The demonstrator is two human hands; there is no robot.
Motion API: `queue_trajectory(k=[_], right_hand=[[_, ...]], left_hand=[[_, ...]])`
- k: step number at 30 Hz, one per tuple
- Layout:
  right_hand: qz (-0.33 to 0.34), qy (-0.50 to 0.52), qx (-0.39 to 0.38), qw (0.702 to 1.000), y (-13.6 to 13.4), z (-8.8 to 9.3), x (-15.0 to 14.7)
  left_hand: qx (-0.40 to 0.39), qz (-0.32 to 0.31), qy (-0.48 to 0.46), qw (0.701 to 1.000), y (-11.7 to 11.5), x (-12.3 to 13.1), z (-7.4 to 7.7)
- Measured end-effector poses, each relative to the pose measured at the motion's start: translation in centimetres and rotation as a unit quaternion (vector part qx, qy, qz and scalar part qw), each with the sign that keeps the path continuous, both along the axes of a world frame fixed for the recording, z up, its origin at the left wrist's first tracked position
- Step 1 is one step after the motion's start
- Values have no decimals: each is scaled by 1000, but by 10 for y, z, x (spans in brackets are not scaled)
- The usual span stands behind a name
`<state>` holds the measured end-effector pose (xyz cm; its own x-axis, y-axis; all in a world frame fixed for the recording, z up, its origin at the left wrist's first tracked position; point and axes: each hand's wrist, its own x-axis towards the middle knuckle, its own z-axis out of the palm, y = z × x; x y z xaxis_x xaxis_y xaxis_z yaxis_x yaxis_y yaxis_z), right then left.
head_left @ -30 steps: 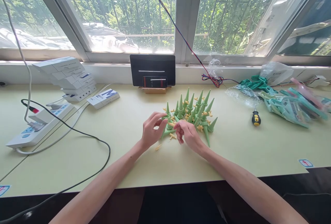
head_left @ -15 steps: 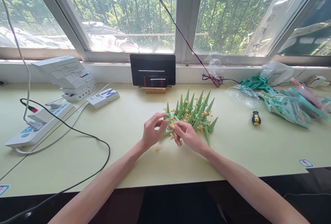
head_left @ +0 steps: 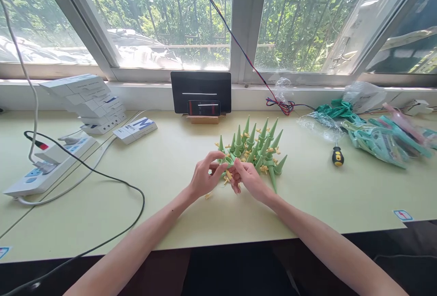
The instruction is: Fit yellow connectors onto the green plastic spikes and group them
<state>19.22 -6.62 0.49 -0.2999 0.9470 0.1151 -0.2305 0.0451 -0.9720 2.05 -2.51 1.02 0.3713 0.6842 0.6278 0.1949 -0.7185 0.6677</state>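
Note:
My left hand (head_left: pixel 205 175) is closed on a green plastic cone (head_left: pixel 229 161), thumb and fingers around its wide end, with the hollow opening showing upward. Meeting it from the right, my right hand (head_left: pixel 248 176) pinches at the rim of that opening. The small yellow plastic piece seen in these fingers a moment earlier is now hidden by them. Just beyond both hands stands a cluster of green cones (head_left: pixel 262 145), some upright and some tilted, with small yellow pieces (head_left: pixel 264 168) on and among them. One loose yellow piece (head_left: pixel 208 195) lies near my left wrist.
Behind the cones, a phone (head_left: pixel 204 108) leans on a black tablet (head_left: pixel 177 91). A screwdriver (head_left: pixel 337 156) and plastic bags (head_left: pixel 375 143) lie to the right. White boxes (head_left: pixel 92 100), a power strip (head_left: pixel 51 166) and a black cable (head_left: pixel 136 187) occupy the left.
My right fingers have brought the yellow piece left to the cone's rim, where it drops from sight. The cone's opening has tipped and shifted slightly right and down, between both hands.

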Motion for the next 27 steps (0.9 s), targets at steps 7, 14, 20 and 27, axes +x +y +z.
queue_trajectory(k=[7,14,20,27], right_hand=[[18,16,-40,999,2,-2,0],[15,38,-57,998,2,3,0],[-1,44,-66,997,3,2,1],[-7,30,-61,998,3,1,1]], left_hand=[[29,-37,33,998,1,1,1],[45,-74,91,992,2,-3,6],[32,-59,123,990,2,-5,3],[68,-55,113,990,3,-6,0]])
